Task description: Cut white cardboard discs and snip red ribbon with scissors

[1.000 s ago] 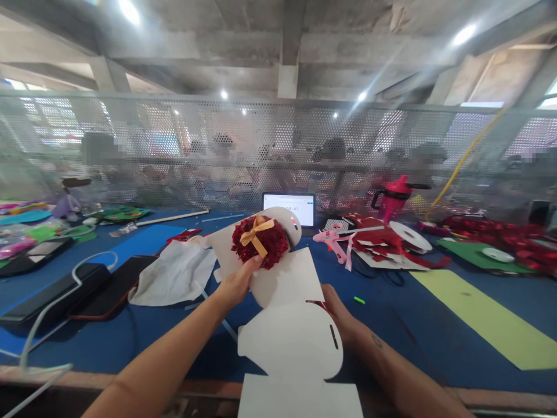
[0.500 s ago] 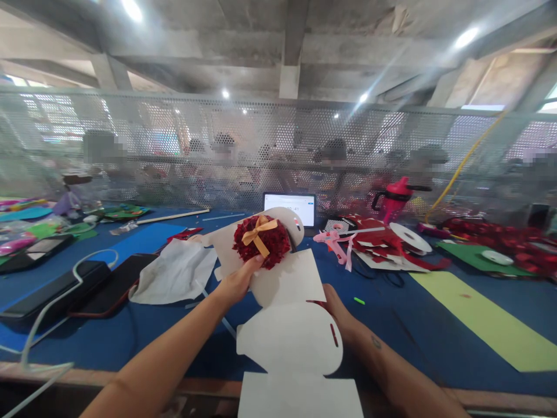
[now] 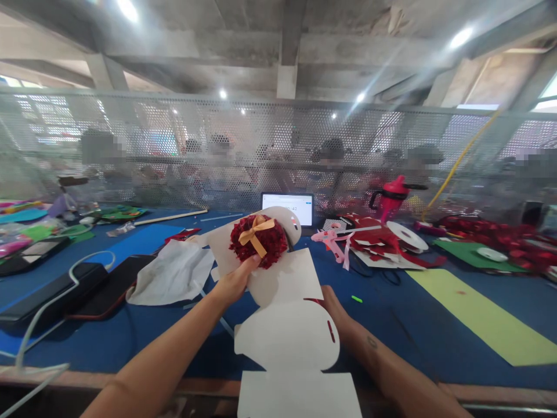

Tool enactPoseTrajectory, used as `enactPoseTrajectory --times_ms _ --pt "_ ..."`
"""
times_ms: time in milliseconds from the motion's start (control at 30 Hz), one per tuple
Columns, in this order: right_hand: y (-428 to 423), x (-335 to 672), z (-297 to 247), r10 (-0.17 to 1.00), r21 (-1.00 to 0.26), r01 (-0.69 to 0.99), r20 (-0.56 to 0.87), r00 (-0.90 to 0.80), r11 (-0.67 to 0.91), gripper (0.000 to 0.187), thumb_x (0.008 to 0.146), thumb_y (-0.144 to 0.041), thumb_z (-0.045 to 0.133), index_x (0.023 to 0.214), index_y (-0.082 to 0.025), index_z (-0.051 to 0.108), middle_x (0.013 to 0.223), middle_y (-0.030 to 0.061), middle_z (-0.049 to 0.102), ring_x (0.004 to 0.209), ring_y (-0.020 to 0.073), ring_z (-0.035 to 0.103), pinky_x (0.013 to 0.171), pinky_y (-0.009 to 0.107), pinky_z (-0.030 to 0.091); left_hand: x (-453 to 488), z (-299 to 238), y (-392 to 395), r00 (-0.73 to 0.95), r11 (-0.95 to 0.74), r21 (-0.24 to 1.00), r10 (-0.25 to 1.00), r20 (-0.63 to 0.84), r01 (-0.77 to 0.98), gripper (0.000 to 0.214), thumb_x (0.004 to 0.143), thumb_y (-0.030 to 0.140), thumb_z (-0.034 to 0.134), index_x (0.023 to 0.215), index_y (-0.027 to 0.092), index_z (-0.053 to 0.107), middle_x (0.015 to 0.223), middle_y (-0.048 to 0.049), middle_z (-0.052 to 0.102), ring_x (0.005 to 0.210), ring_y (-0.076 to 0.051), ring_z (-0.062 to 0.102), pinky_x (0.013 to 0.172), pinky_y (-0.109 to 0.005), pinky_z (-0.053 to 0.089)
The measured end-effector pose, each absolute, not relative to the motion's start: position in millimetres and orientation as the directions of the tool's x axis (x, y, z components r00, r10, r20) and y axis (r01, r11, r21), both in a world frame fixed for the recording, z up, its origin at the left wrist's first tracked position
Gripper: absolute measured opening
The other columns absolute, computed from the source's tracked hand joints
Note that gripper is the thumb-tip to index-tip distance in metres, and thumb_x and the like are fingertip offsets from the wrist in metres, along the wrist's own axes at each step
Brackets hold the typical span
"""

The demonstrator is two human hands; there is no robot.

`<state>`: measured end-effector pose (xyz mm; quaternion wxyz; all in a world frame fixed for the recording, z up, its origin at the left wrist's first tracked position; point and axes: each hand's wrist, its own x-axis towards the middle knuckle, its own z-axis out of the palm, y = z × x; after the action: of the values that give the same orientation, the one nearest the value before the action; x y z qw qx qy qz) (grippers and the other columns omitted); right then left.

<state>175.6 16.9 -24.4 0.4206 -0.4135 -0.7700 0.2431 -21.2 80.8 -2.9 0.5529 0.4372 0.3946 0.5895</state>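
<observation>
An unfolded white cardboard box blank (image 3: 282, 337) stretches from the table toward me, with rounded flaps and a slot. On its far part sits a round dark-red tinsel pompom (image 3: 237, 241) with a gold ribbon bow (image 3: 256, 232). My left hand (image 3: 238, 277) is closed on the blank's left side, its thumb pressed at the pompom's lower edge. At the right edge, my right hand (image 3: 331, 302) grips the blank from behind; its fingers are hidden by the cardboard.
A white cloth (image 3: 178, 273) and a dark phone (image 3: 111, 287) lie left. To the right are a pink glue gun (image 3: 331, 241), red scraps with a ribbon spool (image 3: 407, 236), a pink tumbler (image 3: 394, 200) and a yellow-green sheet (image 3: 467, 316). A lit tablet (image 3: 300, 209) stands behind.
The whole view has shifted slightly, so everything appears a little further left. Both hands keep the same hold on the cardboard, and the pompom stays in place on it.
</observation>
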Motion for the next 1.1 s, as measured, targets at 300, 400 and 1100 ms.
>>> enactPoseTrajectory --times_ms 300,400,1100 --pt "40 186 -35 0.831 -0.729 0.413 0.41 -0.377 0.547 0.039 0.083 -0.051 0.036 0.081 -0.015 0.048 0.065 -0.0006 0.054 0.057 0.0111 0.039 0.054 0.024 0.038 -18 -7 85 0.01 -0.098 0.945 0.994 0.106 -0.311 0.05 0.054 0.04 0.074 0.096 0.015 0.065 0.092 -0.0091 0.07 0.098 -0.031 0.061 0.081 -0.037 0.051" --pt "37 187 -32 0.826 -0.735 0.393 0.42 -0.377 0.553 0.043 0.085 -0.054 0.031 0.095 -0.017 0.05 0.071 0.0017 0.057 0.062 0.0151 0.046 0.06 0.027 0.04 -12 -9 81 0.052 -0.054 0.959 0.996 0.071 -0.277 0.048 0.056 0.038 0.073 0.098 0.017 0.066 0.093 -0.0095 0.07 0.097 -0.031 0.062 0.082 -0.036 0.051" --pt "31 182 -34 0.88 -0.842 0.329 0.306 -0.362 0.428 0.04 0.086 -0.056 0.032 0.075 -0.019 0.042 0.05 -0.0041 0.042 0.043 0.0084 0.036 0.041 0.021 0.029 -25 -6 92 0.217 0.087 0.955 0.976 -0.024 -0.284 0.04 0.052 0.034 0.073 0.086 0.014 0.067 0.078 -0.0081 0.071 0.067 -0.026 0.067 0.059 -0.034 0.055"
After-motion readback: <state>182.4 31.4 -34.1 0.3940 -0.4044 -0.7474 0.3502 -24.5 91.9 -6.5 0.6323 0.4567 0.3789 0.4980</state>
